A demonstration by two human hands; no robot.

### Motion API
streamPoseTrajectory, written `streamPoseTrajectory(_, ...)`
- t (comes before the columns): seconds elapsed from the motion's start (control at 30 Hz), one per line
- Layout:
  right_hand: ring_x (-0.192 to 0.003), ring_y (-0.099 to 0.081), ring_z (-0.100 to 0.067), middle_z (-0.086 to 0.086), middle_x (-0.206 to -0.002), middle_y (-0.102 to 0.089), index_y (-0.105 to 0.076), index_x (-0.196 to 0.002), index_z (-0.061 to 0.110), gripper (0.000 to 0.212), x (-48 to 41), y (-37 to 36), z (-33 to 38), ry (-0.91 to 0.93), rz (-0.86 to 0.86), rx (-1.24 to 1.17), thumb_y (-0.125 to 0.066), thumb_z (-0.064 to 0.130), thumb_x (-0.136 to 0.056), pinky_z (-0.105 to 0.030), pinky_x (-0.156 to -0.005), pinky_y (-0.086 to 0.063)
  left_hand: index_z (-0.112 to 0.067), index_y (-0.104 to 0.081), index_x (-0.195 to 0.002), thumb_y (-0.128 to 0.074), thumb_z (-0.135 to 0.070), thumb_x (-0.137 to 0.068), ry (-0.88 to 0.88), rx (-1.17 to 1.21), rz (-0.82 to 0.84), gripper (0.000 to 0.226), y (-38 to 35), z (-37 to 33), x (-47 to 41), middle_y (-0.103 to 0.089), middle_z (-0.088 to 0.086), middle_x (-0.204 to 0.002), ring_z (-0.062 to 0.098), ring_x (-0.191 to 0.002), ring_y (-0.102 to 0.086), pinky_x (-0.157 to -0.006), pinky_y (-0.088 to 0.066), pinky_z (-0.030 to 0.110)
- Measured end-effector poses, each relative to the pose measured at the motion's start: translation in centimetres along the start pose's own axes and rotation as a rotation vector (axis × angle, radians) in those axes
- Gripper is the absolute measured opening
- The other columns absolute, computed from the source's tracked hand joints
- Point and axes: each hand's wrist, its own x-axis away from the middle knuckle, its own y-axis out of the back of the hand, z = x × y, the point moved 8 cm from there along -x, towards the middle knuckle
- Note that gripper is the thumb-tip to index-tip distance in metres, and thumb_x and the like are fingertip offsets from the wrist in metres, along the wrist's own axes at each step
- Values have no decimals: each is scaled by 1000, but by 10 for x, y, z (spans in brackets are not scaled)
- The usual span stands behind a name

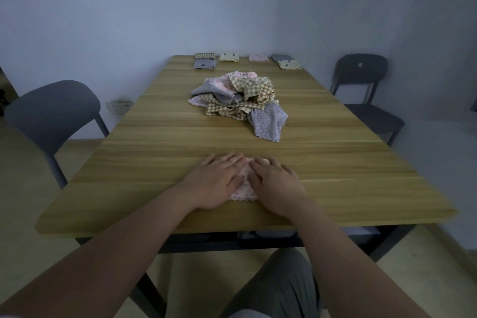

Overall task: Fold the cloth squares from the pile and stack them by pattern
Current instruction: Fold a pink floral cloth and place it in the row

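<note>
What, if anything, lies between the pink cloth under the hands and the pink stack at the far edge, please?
The pile of unfolded cloths sits mid-table, right on the line from the pink cloth, pressed under the left hand and right hand, to the pink stack. Getting there likely means reaching over or around the pile.

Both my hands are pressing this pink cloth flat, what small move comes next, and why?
Probably pinch the pink cloth with your right hand and carry it to the pink stack at the far edge: it already looks folded small and pressed flat, and that stack seems to match.
</note>
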Motion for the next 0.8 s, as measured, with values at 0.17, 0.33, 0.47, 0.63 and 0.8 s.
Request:
streamPoseTrajectory(0.17,-156,3,-22,14,-169,-2,-10,-162,31,58,4,-4,-9,-28,106,14,-14,52,-108,-48,-125,0,-35,14,-159,-5,-61,-103,14,21,156,65,-4,5,2,22,-18,-164,0,-149,22,-125,10,44)
streamPoseTrajectory(0.33,-155,14,-24,17,-168,8,4,-162,31,61,11,-8,-16,-94,162,26,-7,54,-106,-55,-123,8,-35,17,-158,-8,-64,-102,23,17,200,68,-6,7,5,27,-16,-163,3,-149,25,-124,14,46)
streamPoseTrajectory(0.47,-156,10,-24,11,-170,1,-4,-163,26,62,10,-2,-22,-155,133,-58,-9,52,-107,-55,-124,4,-29,-3,-162,-20,-54,-107,57,148,96,63,4,7,2,3,-12,-169,6,-154,4,-126,3,43)
streamPoseTrajectory(0.63,-155,-8,-31,-5,-164,-29,-45,-148,15,61,14,15,-37,-321,-32,-101,-19,50,-106,-55,-122,-10,-15,-38,-155,-35,-36,-109,184,293,-201,51,29,21,0,-40,3,-159,20,-144,-39,-116,-32,32)
streamPoseTrajectory(0.8,-140,-41,-33,-8,-129,-63,-66,-105,19,29,11,24,-30,-287,-152,-184,-46,39,-99,-47,-113,-35,-16,-64,-131,-53,-28,-99,186,260,-191,35,32,22,-12,-57,-3,-136,16,-120,-54,-101,-45,33)
